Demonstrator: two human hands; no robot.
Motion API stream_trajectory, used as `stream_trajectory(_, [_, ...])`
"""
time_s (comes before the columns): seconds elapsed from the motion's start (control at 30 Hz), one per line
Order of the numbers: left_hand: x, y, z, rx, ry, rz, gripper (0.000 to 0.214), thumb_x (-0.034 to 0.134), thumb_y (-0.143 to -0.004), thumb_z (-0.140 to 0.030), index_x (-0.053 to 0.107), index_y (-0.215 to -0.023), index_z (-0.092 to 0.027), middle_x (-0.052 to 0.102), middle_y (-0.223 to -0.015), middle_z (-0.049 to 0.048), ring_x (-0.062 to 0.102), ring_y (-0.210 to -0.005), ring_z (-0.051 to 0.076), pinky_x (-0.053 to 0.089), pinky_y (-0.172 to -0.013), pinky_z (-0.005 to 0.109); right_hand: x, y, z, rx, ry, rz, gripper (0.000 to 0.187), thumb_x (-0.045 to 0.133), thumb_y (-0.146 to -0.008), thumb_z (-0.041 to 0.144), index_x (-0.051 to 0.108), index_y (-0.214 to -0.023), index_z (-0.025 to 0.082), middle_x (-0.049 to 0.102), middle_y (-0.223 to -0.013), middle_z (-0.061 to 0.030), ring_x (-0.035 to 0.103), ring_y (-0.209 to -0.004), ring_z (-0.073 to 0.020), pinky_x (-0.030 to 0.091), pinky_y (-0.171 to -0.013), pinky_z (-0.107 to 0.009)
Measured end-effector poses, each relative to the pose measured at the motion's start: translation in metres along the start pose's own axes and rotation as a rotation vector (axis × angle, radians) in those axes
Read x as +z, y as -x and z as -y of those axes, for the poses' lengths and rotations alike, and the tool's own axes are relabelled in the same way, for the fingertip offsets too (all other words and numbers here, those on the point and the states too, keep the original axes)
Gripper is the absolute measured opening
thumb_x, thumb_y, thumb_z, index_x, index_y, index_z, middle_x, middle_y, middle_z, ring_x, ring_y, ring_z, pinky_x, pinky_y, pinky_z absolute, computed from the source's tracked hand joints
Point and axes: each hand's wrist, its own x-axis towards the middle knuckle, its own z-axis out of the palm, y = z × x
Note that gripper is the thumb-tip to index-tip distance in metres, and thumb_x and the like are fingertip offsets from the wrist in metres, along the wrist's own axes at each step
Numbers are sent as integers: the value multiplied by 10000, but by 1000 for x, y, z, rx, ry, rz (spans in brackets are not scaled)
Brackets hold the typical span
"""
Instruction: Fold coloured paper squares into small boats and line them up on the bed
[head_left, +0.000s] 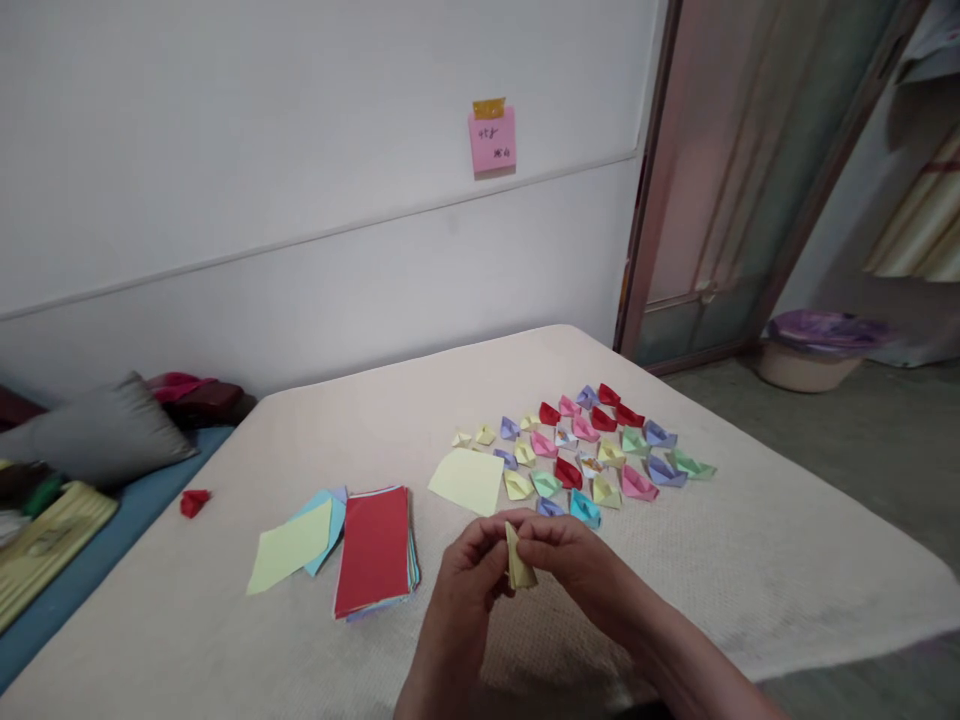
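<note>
Between my two hands is a small folded piece of pale yellow paper (520, 560), held above the front of the table. My left hand (472, 565) pinches its left side, and my right hand (562, 545) grips it from the right with thumb and fingers. Some fingertips are hidden behind the paper. Just beyond my hands lies a flat pale yellow sheet (469, 480). Several small folded paper boats, among them a blue one (585, 508) and a pink one (639, 484), stand in rows to the right and behind.
A stack of coloured paper with a red top sheet (373, 550) lies left of my hands, beside loose yellow (291, 548) and blue sheets. A crumpled red paper piece (194, 502) sits near the left edge of the cloth-covered table (225, 620). A pink note (493, 142) is taped to the wall.
</note>
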Motion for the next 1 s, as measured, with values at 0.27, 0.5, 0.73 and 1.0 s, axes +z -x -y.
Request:
stream_trajectory(0.27, [-8, -1, 6, -59, 266, 38, 74, 672, -742, -184, 621, -727, -134, 575, -718, 18, 511, -660, 105, 378, -625, 222, 0, -3, -2, 27, -52, -61, 191, 615, -759, 254, 648, -597, 159, 659, -1058, -69, 578, -965, -241, 398, -849, -350])
stream_trajectory(0.5, [-7, -3, 7, -127, 370, -13, 106, 701, -707, -154, 599, -716, -125, 567, -696, 1, 498, -591, 63, 353, -527, 159, -4, -5, -2, 117, -105, -120, 110, 628, -721, 227, 671, -662, 144, 619, -767, -14, 447, -573, -99, 329, -552, -234])
stream_trajectory(0.73, [-2, 0, 2, -37, 297, -86, 174, 623, -722, -90, 588, -866, -182, 582, -809, -11, 525, -644, 70, 380, -568, 180, -7, -6, -9, 245, -272, -140, 214, 627, -712, 255, 537, -551, 148, 387, -421, 76, 233, -400, -57, 128, -424, -224])
stream_trajectory(1.0, [2, -5, 12, 184, -134, -123, 331, 686, -522, -20, 602, -797, -185, 474, -1112, 18, 550, -715, 94, 417, -560, 194, -3, -9, -15, 293, -414, -201, 218, 639, -713, 256, 524, -566, 143, 421, -435, 64, 286, -389, -40, 146, -403, -197])
